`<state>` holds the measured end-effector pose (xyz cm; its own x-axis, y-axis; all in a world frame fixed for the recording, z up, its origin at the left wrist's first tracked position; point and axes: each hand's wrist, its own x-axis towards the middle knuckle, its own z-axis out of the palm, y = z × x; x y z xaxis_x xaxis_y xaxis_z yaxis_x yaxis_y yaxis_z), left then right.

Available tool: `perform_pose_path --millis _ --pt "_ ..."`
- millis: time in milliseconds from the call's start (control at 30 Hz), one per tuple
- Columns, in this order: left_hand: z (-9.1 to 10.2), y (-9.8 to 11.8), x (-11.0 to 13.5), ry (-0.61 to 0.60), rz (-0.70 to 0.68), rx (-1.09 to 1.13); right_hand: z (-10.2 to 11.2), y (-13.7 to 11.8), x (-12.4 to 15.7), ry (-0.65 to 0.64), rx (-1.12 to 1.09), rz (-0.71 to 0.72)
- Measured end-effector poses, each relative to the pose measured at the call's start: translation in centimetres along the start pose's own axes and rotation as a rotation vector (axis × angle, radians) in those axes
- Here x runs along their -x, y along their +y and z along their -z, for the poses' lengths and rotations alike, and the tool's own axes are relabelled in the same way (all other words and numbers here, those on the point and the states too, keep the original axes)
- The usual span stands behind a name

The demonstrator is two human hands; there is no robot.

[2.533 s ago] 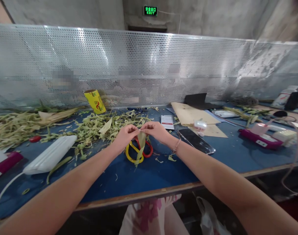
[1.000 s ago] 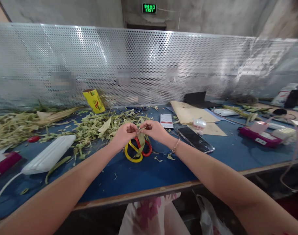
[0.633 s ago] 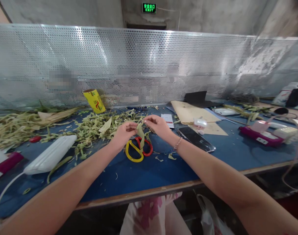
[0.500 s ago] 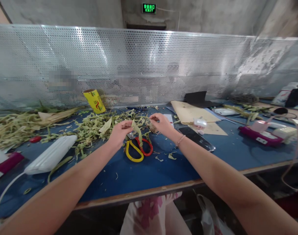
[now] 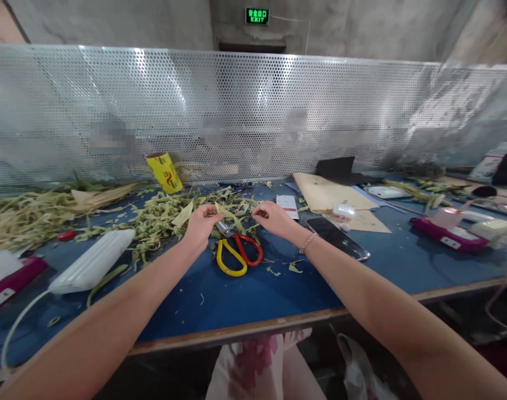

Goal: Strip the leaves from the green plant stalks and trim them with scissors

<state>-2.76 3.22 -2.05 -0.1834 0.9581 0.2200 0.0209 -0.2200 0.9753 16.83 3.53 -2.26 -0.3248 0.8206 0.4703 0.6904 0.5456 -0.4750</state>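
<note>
My left hand (image 5: 200, 223) is closed in a pinch on one end of a pale green leaf strip (image 5: 229, 218). The strip slants from those fingers toward the right hand. My right hand (image 5: 274, 218) is also closed, thumb and fingertips together just right of the strip; what they pinch, if anything, is too small to make out. Below and between the hands lie scissors (image 5: 232, 271) with one yellow and one red handle, their blades partly hidden by the left fingers and the strip. Behind the left hand spreads a heap of cut, dried green plant pieces (image 5: 155, 216).
Left stand a yellow cardboard tube (image 5: 165, 173), a white power brick (image 5: 93, 261) and straw-like leaves (image 5: 32, 214). Right lie a card (image 5: 287, 205), a phone (image 5: 337, 238), brown paper (image 5: 332, 191) and a purple power strip (image 5: 447, 234). Perforated metal (image 5: 245, 111) closes the back.
The leaf strip hung down over the red handle; now it slants up toward the right hand. My right hand has dropped slightly, and more of the white card shows. The left hand keeps its pinch.
</note>
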Motion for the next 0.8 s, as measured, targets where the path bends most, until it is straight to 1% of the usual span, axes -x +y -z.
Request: perform_pose_path --millis 100,167,233,367,467,667,800 --pt "0.1 -0.3 -0.5 0.062 -0.02 0.012 -0.3 -1.9 0.8 -0.077 0.087 0.075" --pt "0.1 -0.4 -0.6 0.083 -0.041 0.029 -0.9 -3.4 1.7 -0.143 0.162 0.086" --pt "0.1 -0.3 -0.6 0.09 -0.054 0.056 -1.6 -4.8 2.5 -0.21 0.283 0.108" --pt "0.0 0.0 -0.5 0.152 -0.056 0.129 -2.7 -6.3 3.5 -0.231 0.445 0.141" --pt "0.0 0.1 -0.7 0.182 -0.043 0.189 -2.5 -6.7 3.6 -0.307 0.418 0.089" --pt "0.4 -0.1 -1.4 0.174 -0.057 0.21 -1.5 -7.1 3.3 -0.428 0.37 -0.033" --pt "0.6 -0.1 -1.5 0.19 -0.065 0.21 -1.3 -6.6 3.1 -0.462 0.327 -0.074"
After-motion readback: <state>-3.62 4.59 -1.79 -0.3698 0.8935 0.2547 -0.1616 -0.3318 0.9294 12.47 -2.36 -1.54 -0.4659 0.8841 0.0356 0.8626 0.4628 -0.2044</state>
